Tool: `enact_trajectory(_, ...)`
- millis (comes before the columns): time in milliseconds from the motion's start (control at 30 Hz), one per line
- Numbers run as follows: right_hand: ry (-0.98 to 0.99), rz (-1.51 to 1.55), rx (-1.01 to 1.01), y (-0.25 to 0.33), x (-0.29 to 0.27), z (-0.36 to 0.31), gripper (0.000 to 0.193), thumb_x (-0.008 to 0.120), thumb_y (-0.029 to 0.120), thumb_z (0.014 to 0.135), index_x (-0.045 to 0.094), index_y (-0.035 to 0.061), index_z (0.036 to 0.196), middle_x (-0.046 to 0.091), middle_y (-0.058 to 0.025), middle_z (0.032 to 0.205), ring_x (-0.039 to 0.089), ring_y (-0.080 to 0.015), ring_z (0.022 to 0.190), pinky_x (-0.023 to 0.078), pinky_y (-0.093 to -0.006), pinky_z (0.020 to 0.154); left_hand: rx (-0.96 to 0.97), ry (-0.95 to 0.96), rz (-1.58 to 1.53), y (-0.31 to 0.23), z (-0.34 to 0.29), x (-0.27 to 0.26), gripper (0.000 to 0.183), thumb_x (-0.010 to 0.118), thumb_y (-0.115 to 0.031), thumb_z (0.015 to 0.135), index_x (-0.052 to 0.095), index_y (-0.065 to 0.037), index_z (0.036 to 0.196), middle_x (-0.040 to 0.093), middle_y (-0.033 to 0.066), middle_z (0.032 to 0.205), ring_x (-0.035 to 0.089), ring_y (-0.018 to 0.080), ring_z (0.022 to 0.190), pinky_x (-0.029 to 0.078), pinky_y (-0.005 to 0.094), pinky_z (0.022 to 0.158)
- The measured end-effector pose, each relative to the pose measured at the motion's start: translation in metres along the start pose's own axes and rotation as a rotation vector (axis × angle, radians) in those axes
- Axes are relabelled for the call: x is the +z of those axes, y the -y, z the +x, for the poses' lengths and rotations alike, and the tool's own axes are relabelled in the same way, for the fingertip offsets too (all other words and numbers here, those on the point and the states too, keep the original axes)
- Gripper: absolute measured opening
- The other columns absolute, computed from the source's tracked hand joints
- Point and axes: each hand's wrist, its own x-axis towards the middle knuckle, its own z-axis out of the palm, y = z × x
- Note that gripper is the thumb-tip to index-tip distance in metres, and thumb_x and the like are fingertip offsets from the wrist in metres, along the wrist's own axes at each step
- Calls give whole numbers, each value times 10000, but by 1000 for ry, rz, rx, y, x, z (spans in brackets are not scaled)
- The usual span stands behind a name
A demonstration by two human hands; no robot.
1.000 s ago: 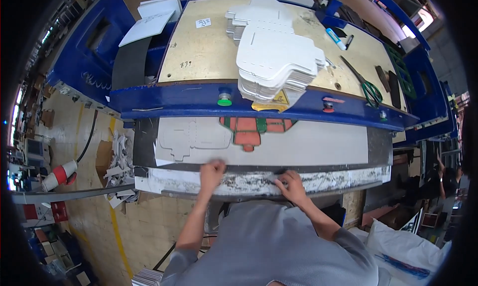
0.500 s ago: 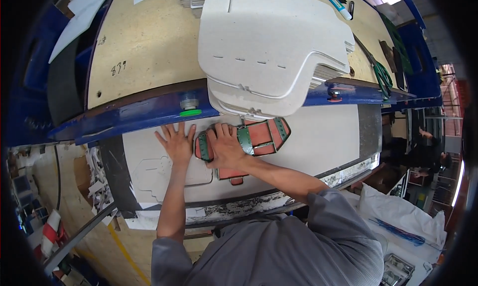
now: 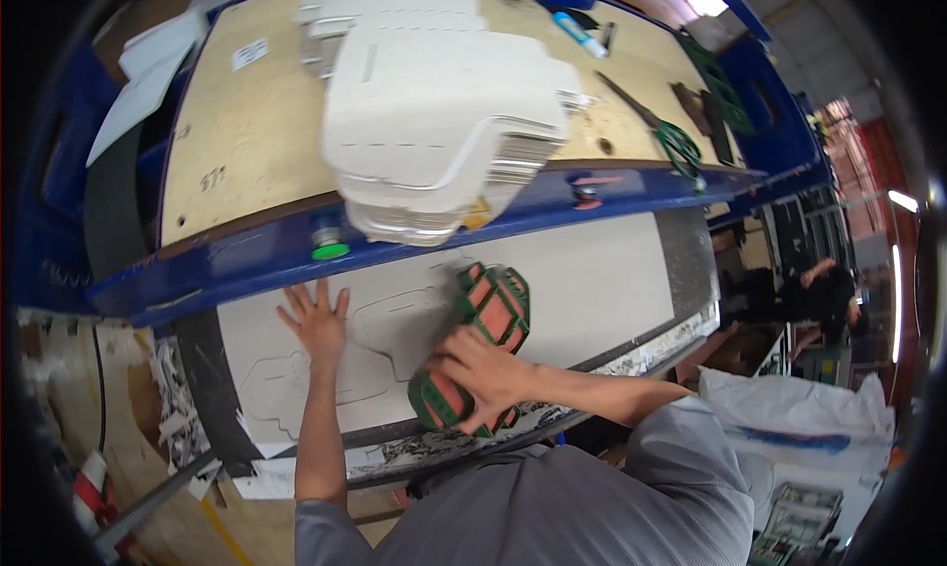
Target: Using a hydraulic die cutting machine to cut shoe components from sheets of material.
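A pale cardboard sheet [image 3: 612, 280] lies on the dark work surface below the blue beam. My left hand [image 3: 318, 324] rests flat on it with fingers spread, holding nothing. My right hand [image 3: 483, 369] grips a cutting die [image 3: 498, 315] with red foam and green edges. The die is turned at an angle and appears tilted up off the sheet, near its front edge. Between my hands, a cut outline [image 3: 395, 319] shows in the cardboard. Another outline [image 3: 276, 389] is beside my left forearm. Part of the die is hidden under my right hand.
Beyond the blue beam [image 3: 493, 229], a stack of cut cardboard pieces [image 3: 424, 103] overhangs a wooden board. Green-handled scissors [image 3: 676, 142] and a blue-and-white tube [image 3: 580, 35] lie there. A green button [image 3: 330, 251] projects from the beam. Another person [image 3: 824, 280] is at far right.
My right hand has brought the die off its former spot toward my body and turned it, uncovering a cut outline. My left hand stays spread on the sheet. The whole view has shifted.
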Motion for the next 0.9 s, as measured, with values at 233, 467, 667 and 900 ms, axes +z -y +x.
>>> enact_trajectory(233, -780, 51, 440, -2, -70, -85, 1009, 881, 395, 534, 323, 24, 1288, 442, -140, 1176, 463, -259, 1125, 393, -418, 964, -64, -27, -310, -5, -10, -23, 468, 572, -304, 902, 489, -180, 1346, 353, 164, 1459, 265, 333, 1381, 154, 534, 1118)
enact_trajectory(467, -1492, 1287, 836, -33, -114, -179, 635, 524, 584, 867, 451, 76, 1242, 544, -83, 1117, 561, -257, 1034, 502, -444, 852, -56, 38, -940, -118, -104, -61, 308, 528, -120, 924, 561, -32, 1217, 572, 191, 1217, 546, 333, 1129, 417, 374, 974)
enact_trajectory(667, -1016, 1831, 1517, -83, -61, -253, 799, 435, 732, 756, 450, 153, 1307, 479, -141, 1245, 489, -404, 1105, 416, -626, 924, -464, -105, -1000, -167, -150, -71, 280, 434, -136, 975, 589, 15, 1152, 598, 160, 1155, 560, 260, 1086, 410, 342, 953)
enact_trajectory(900, -539, 1917, 1703, -141, -41, -319, 747, 371, 693, 836, 516, 37, 1164, 598, -159, 1021, 601, -313, 891, 509, -528, 873, -326, 8, -1066, -193, -152, -87, 355, 500, -133, 937, 513, -50, 1282, 474, 143, 1337, 402, 269, 1283, 280, 391, 1080)
